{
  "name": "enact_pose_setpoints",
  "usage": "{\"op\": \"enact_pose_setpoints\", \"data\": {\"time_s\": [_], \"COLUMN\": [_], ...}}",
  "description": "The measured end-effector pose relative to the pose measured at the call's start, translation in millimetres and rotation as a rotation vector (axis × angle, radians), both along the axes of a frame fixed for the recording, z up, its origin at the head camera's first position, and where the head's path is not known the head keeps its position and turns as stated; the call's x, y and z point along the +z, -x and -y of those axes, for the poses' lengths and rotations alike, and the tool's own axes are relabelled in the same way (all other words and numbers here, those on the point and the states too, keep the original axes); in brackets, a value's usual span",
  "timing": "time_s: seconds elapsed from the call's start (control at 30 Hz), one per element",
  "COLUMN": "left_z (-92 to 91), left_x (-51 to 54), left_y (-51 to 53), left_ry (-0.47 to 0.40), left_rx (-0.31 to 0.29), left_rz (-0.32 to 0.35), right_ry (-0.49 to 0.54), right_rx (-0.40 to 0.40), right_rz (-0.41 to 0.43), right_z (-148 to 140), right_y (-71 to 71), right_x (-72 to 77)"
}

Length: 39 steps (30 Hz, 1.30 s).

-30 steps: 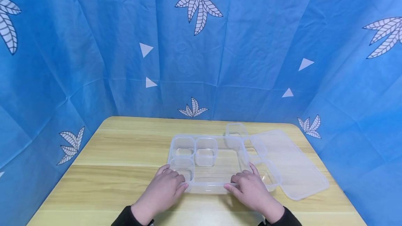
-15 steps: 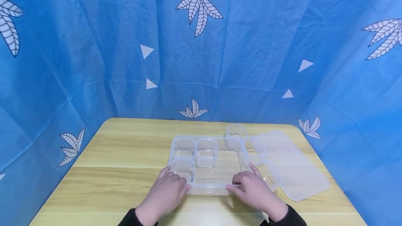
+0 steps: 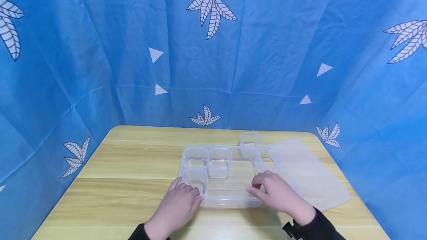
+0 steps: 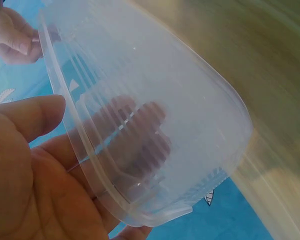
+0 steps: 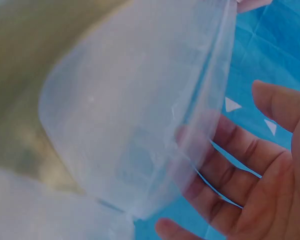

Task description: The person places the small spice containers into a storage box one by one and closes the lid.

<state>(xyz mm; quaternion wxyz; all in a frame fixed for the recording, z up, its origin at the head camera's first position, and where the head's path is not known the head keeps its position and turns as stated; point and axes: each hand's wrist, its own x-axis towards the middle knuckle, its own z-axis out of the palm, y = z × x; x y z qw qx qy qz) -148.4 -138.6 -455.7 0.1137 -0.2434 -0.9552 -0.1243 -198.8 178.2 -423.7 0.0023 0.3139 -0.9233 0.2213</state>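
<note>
A large clear plastic storage box (image 3: 230, 202) stands on the table, holding three small clear boxes: two along the back, left (image 3: 195, 155) and beside it (image 3: 219, 155), and one in the front left corner (image 3: 194, 177). My left hand (image 3: 178, 205) grips the big box's front left corner, thumb outside the front wall and fingers over the rim. In the left wrist view, those fingers show through the plastic (image 4: 190, 100). My right hand (image 3: 277, 192) hovers at the front right corner with loosely bent fingers. The right wrist view shows its thumb apart from the wall.
More small clear boxes stand right of the big box, at the back (image 3: 251, 138), in the middle (image 3: 275, 155) and partly behind my right hand (image 3: 291, 180). A flat clear lid (image 3: 317, 177) lies at the table's right. Blue curtain (image 3: 267, 66) surrounds the table.
My right hand has let go of the big box's front right corner and shifted slightly up and right. The left hand keeps its grip; the boxes have not visibly moved.
</note>
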Motion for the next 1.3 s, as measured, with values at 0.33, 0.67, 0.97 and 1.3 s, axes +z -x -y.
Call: {"op": "enact_pose_setpoints", "data": {"time_s": [0.33, 0.67, 0.97, 1.3], "left_z": [0.4, 0.9, 0.8, 0.1], "left_x": [0.3, 1.6, 1.2, 2.2], "left_y": [1.8, 2.7, 2.1, 1.3], "left_ry": [-0.028, -0.029, -0.028, -0.023], "left_rx": [-0.012, -0.034, -0.025, -0.021], "left_rz": [-0.052, -0.069, -0.070, -0.054], "right_ry": [-0.067, -0.107, -0.158, -0.231], "right_rx": [0.023, 0.001, 0.002, -0.012], "right_rz": [-0.018, 0.013, 0.060, 0.061], "right_z": [-17, -24, -19, -13], "right_y": [22.8, 60.7, 104.7, 144.2], "right_x": [38.3, 68.8, 69.0, 51.3]}}
